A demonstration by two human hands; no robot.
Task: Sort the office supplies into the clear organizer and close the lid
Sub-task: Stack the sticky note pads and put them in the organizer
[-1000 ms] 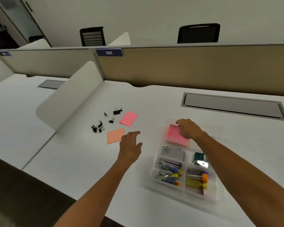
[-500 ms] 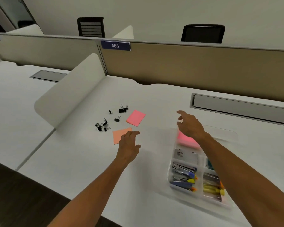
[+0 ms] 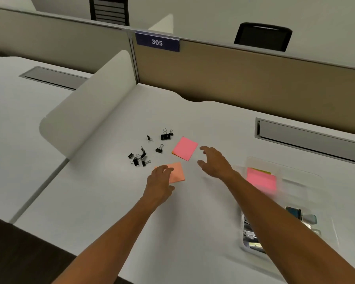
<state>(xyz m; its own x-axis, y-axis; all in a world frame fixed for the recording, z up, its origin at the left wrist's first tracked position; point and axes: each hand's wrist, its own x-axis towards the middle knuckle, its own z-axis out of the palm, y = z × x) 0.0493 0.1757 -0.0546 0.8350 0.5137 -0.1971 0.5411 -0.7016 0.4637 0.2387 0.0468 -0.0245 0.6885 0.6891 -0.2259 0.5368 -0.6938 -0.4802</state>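
head view | left hand (image 3: 159, 179) lies with relaxed fingers on the orange note pad (image 3: 175, 172), not pinching | right hand (image 3: 213, 161) spread, holding nothing, just beside the pink note pad (image 3: 185, 148) | pads look light and flat (best lifted by an edge) | white desk (image 3: 193, 212) smooth; clear organizer (image 3: 275, 171) at right, lid off | office cubicle

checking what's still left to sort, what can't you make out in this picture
Head view only:
- Clear organizer: near compartments hidden by the right forearm; the rest is motion-blurred.
- Orange sticky pad: left part covered by the left hand.
- Binder clips: too small and bunched to count.
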